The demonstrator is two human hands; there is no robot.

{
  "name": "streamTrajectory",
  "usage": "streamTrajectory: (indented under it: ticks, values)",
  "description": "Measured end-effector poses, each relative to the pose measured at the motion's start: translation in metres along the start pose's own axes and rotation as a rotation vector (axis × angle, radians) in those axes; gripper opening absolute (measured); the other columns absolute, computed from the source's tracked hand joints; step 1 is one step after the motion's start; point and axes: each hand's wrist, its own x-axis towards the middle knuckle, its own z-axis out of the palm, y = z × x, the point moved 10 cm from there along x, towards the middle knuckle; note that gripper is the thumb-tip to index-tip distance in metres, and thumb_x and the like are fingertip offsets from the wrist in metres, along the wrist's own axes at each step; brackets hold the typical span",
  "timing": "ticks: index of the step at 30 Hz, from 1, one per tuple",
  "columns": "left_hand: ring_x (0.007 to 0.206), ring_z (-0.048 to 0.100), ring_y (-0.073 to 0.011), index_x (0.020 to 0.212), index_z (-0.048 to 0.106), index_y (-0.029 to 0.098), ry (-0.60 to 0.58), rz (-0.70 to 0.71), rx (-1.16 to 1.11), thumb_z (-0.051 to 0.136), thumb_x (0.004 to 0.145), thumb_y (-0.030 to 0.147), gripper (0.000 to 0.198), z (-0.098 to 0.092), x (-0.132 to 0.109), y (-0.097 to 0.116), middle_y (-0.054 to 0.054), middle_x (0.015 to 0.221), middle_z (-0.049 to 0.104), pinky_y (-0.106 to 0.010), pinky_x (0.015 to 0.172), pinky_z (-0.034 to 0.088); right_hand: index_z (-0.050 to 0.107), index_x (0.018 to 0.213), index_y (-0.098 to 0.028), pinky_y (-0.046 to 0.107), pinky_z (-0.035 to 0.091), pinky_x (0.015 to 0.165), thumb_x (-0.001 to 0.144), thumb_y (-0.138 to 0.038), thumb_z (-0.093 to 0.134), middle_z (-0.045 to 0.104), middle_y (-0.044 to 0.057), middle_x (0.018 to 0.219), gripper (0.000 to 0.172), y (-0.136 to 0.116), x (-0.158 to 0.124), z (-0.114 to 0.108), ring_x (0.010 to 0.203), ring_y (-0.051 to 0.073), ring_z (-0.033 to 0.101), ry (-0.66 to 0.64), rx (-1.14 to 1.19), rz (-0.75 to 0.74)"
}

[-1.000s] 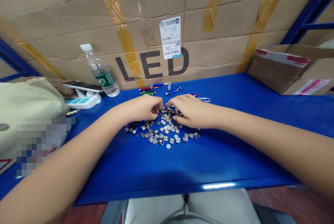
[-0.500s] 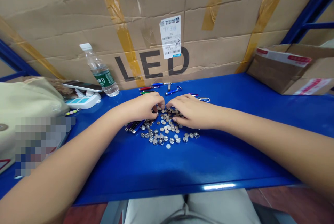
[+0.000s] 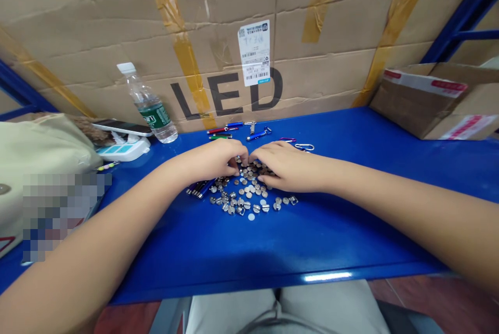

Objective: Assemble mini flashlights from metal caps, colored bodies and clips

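A pile of small round silver button cells (image 3: 250, 190) lies on the blue table, with slotted metal caps (image 3: 256, 209) along its near side. My left hand (image 3: 224, 160) reaches down at the pile's left edge, fingers curled and thumb held apart from them. Facing it from the right, my right hand (image 3: 283, 167) is cupped over the cells, its thumb low and apart from its fingers. The fingertips of both hands almost meet. Nothing shows clearly in either grip, though the palms are hidden. Dark and blue metal tubes (image 3: 200, 188) lie under my left wrist.
Behind the hands lie a red penlight (image 3: 222, 130), a blue penlight (image 3: 258, 135) and a carabiner (image 3: 304, 147). A water bottle (image 3: 154, 110), a power strip (image 3: 125, 151) and a bag (image 3: 42, 162) stand left. An open carton (image 3: 421, 103) sits right; a big cardboard box (image 3: 335, 74) backs the table.
Both hands stay at the pile with only slight finger movement. The left fingertips have shifted a little to the right, closer to the right hand.
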Motion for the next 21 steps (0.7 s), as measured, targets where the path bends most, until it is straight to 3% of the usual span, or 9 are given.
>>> streamTrajectory:
  ticks: [5, 10, 16, 21]
  values:
    - [0.077, 0.058, -0.0125, 0.086, 0.064, 0.018, 0.008, 0.017, 0.029, 0.061, 0.072, 0.012, 0.015, -0.003, -0.001, 0.0, -0.001, 0.09, 0.064, -0.023, 0.068, 0.043, 0.053, 0.107, -0.016, 0.046, 0.038, 0.092, 0.084, -0.027, 0.051, 0.061, 0.014, 0.108, 0.026, -0.001, 0.0, -0.001, 0.107, 0.028, 0.054, 0.012, 0.013, -0.018]
    - [0.076, 0.06, -0.0127, 0.085, 0.065, 0.018, -0.005, -0.049, -0.005, 0.062, 0.077, 0.019, 0.008, -0.009, -0.006, -0.016, 0.001, 0.084, 0.067, -0.023, 0.068, 0.043, 0.052, 0.112, -0.016, 0.045, 0.038, 0.092, 0.084, -0.026, 0.051, 0.061, 0.014, 0.109, 0.03, -0.004, -0.001, -0.001, 0.108, 0.028, 0.053, 0.001, -0.004, -0.039]
    - [0.085, 0.061, -0.0142, 0.092, 0.069, 0.019, -0.06, 0.046, -0.074, 0.063, 0.08, 0.026, 0.014, 0.003, -0.002, -0.01, -0.001, 0.092, 0.068, -0.025, 0.077, 0.044, 0.053, 0.109, -0.015, 0.044, 0.038, 0.091, 0.085, -0.025, 0.05, 0.062, 0.014, 0.106, 0.027, -0.009, -0.001, 0.0, 0.107, 0.027, 0.054, 0.01, -0.003, -0.066]
    - [0.083, 0.061, -0.0144, 0.093, 0.071, 0.019, -0.06, 0.027, -0.008, 0.057, 0.085, 0.028, 0.018, 0.006, 0.001, -0.013, -0.003, 0.091, 0.069, -0.025, 0.076, 0.044, 0.054, 0.106, -0.017, 0.043, 0.039, 0.091, 0.084, -0.025, 0.051, 0.062, 0.012, 0.103, 0.024, -0.01, 0.0, 0.001, 0.104, 0.026, 0.055, 0.005, -0.004, -0.079]
